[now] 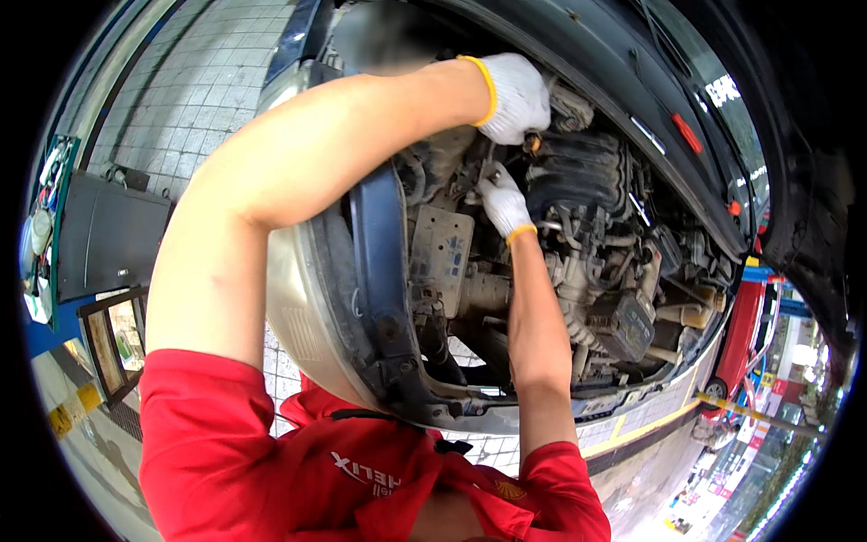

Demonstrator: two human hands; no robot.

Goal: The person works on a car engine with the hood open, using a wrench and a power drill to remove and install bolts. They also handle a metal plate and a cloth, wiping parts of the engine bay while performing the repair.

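White-knit-gloved, yellow-cuffed L hand [515, 95] sits up-left of the black ribbed plastic manifold [578, 172], beside a small orange-tipped part [534, 143] at the manifold's corner, grip hidden; matching-gloved R hand [503, 199] curls left of it. Contents? Can't tell. Slip = knuckles might hit manifold; knit cd snag.

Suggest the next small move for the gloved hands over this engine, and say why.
I'd probably ease the left hand back slightly: the back of its glove hides its fingertips near the small orange part, and the right hand sits close by, so a clearer view might help before either hand pushes further.
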